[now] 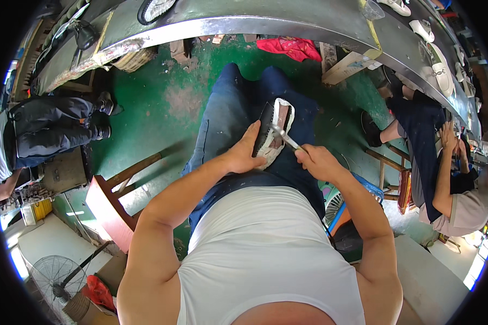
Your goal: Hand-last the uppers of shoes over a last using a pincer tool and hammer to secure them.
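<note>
A shoe [267, 145] lies across my lap with its underside turned up. Its pale edge curls inward around a brown middle, and the side toward my left hand is dark. My left hand [241, 151] grips it from that side, fingers along the dark flank and thumb near the end closest to me. In my right hand [321, 161] is a metal hammer [291, 141], held closed around the handle. The hammer's head rests at or just above the brown middle of the shoe; I cannot tell whether it touches.
A metal-edged workbench [228, 24] curves across the far side, with white shoes [442, 76] at its right. A red cloth [290, 49] lies beneath it. Wooden stools [114, 208] flank me. One person [444, 179] sits at right, another [54, 130] at left. A fan [57, 281] stands lower left.
</note>
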Tool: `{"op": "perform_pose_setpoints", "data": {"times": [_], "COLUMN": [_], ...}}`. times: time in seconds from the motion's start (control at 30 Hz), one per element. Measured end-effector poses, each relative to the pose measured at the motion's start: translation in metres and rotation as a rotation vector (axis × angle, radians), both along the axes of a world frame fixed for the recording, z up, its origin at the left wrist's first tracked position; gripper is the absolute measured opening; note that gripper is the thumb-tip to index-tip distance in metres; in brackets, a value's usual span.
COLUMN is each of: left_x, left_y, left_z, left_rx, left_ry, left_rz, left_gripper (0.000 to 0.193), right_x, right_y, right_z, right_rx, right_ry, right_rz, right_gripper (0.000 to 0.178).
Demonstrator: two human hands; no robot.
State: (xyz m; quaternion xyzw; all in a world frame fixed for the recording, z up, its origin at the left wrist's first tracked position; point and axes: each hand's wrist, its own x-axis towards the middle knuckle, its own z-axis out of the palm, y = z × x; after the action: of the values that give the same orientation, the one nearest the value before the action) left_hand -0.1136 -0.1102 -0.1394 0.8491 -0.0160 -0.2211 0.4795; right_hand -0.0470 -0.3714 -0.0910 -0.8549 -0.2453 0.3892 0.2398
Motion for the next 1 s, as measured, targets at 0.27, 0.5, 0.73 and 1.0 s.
{"op": "perform_pose_setpoints", "data": {"times": [0.27,0.5,0.73,1.0], "left_x": [0.051,0.120,0.046,-0.004], "left_y": [0.030,0.005,-0.010,-0.022], "left_z": [0.132,0.086,-0.035,-0.046], "left_rx": [0.060,0.048,-0.636,-0.794], "left_ry": [-0.583,-0.074,0.590,0.323], "left_rz": [0.017,0.281,0.801,0.634], "left_gripper": [0.099,0.083,0.048,0.052], "right_x": [-0.030,-0.026,-0.015,-0.009], "right_y": [-0.039,-0.041,-0.032,0.003], "right_z": [-0.035,-0.027,0.017,0.019], "right_rx": [0.519,0.446,0.180,0.182], "right_ry": [0.258,0.232,0.126,-0.299], "right_rz": [-0.696,-0.605,-0.157,0.161], "right_gripper": [0.044,0.034,0.035,0.045]}}
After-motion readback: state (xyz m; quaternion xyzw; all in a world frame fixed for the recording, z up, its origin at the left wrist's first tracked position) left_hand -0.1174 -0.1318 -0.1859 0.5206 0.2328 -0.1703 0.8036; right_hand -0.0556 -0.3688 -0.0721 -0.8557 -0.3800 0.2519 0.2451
